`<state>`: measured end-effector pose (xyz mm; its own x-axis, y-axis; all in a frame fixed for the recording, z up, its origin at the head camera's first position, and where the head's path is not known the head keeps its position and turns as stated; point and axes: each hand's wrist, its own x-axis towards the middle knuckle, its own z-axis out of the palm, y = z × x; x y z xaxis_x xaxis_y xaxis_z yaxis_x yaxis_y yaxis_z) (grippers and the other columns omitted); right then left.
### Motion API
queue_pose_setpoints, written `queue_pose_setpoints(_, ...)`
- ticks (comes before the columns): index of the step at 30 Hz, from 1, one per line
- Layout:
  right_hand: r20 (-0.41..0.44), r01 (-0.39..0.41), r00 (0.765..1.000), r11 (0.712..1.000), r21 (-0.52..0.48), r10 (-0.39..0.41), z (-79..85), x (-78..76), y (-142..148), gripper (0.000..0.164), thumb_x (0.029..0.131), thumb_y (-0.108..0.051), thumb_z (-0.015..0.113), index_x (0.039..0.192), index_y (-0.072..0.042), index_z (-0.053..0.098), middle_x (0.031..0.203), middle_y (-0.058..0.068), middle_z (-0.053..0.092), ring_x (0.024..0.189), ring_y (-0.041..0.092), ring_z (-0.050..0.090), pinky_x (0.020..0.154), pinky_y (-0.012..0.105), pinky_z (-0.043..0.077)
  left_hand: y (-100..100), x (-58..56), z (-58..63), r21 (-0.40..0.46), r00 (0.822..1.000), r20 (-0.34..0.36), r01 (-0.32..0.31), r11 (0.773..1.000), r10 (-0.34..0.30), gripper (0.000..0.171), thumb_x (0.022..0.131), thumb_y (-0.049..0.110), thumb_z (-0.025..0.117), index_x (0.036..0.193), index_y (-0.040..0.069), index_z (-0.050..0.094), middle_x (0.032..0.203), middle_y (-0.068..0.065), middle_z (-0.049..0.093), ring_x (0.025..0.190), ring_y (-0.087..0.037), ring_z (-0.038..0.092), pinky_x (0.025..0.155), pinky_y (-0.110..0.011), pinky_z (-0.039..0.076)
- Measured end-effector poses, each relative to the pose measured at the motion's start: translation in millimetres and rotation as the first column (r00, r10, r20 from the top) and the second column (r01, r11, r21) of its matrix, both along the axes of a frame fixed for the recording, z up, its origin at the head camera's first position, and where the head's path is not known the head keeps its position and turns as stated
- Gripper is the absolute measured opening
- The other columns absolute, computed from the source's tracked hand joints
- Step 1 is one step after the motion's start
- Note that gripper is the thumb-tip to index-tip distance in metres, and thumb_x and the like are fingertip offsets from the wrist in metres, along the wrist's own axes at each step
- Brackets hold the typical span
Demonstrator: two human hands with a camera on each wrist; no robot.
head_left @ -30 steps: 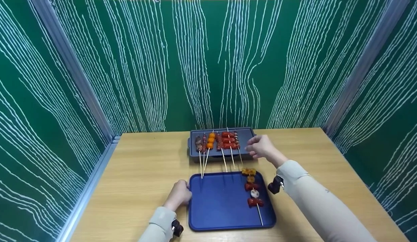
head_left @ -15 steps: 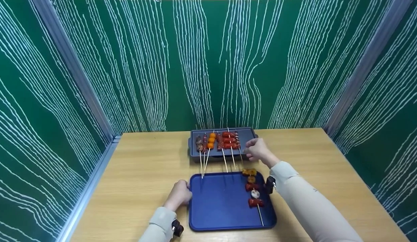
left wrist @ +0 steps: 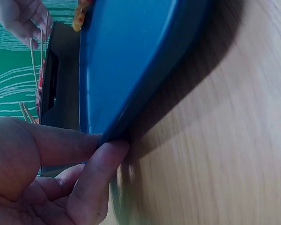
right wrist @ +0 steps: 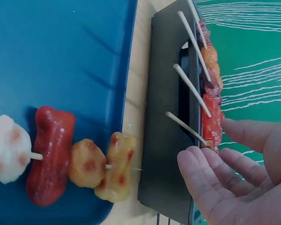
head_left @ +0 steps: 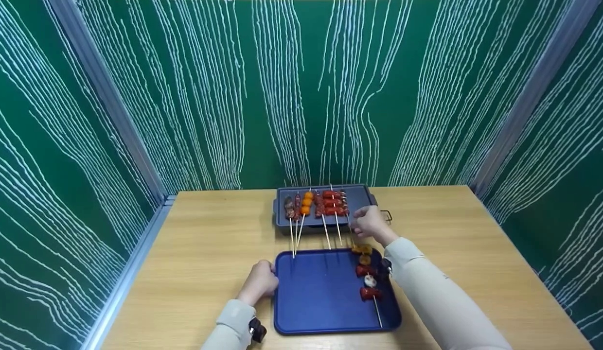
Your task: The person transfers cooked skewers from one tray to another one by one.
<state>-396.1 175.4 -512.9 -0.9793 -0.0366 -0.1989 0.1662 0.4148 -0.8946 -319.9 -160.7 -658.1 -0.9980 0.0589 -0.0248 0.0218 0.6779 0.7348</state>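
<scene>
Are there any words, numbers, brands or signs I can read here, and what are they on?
None that I can read.
Small dark mark on the pale, long right sleeve: too small to make out.
Blue rectangular tray, dark grey rectangular grill: no writing shows.
Green wall: wavy white lines, no letters.

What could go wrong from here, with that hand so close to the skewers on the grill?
The right hand is at the end skewer on the grill; its neighbour lies close beside it, so that one might get knocked or dragged.

The mixed skewer on the tray has its tip poking past the rim, where a passing hand could snag it.

The left hand pinches the tray's edge, so a tug might shift the tray.
</scene>
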Motion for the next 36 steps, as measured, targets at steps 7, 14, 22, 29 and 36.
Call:
queue_pose_setpoints(7,0.054,0.027,0.998,0.995,-0.096,-0.022,-8.3,1.9,-6,0.017,0.089,0.014,0.068,0.098,0.005,0.058,0.074,0.007,0.056,0.055,0.012,0.052,0.05,0.028,0.051,-1,-3.0,-3.3,0.004,1.0,0.026,-0.011,1.0,0.011,0.035,0.068,-0.007,0.046,0.06,0.026,0.036,0.061,0.011,0.031,0.054,-0.011,0.034,0.048,-0.028,0.026)
queue_pose_setpoints(14,0.054,0.048,0.998,0.996,-0.071,-0.044,-16.1,2.6,-9,0.019,0.088,0.013,0.071,0.083,-0.001,0.059,0.068,0.004,0.053,0.054,0.012,0.053,0.05,0.028,0.054,-2,-3.5,-4.0,0.007,1.0,0.02,-0.011,1.0,0.011,0.035,0.069,-0.006,0.045,0.06,0.026,0.035,0.062,0.01,0.029,0.054,-0.011,0.031,0.048,-0.029,0.025)
queue_pose_setpoints(22,0.054,0.058,0.997,0.994,-0.093,-0.053,-19.5,5.7,-13,0.022,0.089,0.01,0.067,0.073,-0.002,0.058,0.065,0.003,0.057,0.056,0.016,0.06,0.054,0.032,0.06,-2,-1.2,-2.2,-0.007,1.0,-0.005,0.001,1.0,-0.001,0.034,0.072,-0.005,0.048,0.063,0.025,0.036,0.064,0.009,0.034,0.056,-0.012,0.037,0.05,-0.029,0.028)
queue_pose_setpoints(29,0.12,0.063,0.992,0.99,-0.129,-0.047,-13.8,6.3,-13,0.017,0.092,0.008,0.06,0.078,-0.001,0.059,0.064,0.005,0.058,0.052,0.017,0.062,0.052,0.033,0.059,0,-0.3,0.7,-0.006,1.0,-0.003,-0.001,1.0,0.001,0.032,0.071,-0.006,0.048,0.066,0.024,0.039,0.066,0.008,0.037,0.057,-0.012,0.04,0.049,-0.028,0.031)
queue_pose_setpoints(36,0.18,0.056,0.983,0.981,-0.188,-0.021,-12.6,2.7,-11,0.013,0.09,0.01,0.052,0.083,0.003,0.06,0.067,0.01,0.066,0.056,0.021,0.067,0.055,0.036,0.06,-1,-1.0,0.0,-0.005,1.0,0.013,-0.01,1.0,0.01,0.032,0.071,-0.006,0.049,0.065,0.023,0.039,0.066,0.006,0.037,0.058,-0.013,0.042,0.049,-0.029,0.032)
